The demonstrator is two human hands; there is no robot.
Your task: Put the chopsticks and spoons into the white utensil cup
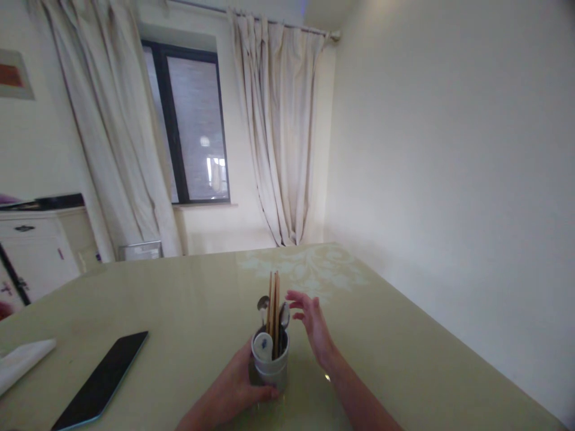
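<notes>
A pale utensil cup stands upright on the table, with my left hand wrapped round its left side and lower front. Several wooden chopsticks rise from the cup. Around them are a metal spoon on the left, another metal spoon on the right, and a white spoon with a small blue mark at the front. My right hand hovers just right of the cup's contents, fingers apart and curved toward the right metal spoon. Nothing shows in its grasp.
The glossy green table carries a dark tablet-like slab at left and a white object at the far left edge. A wall runs along the table's right side. Behind stand curtains and a white cabinet.
</notes>
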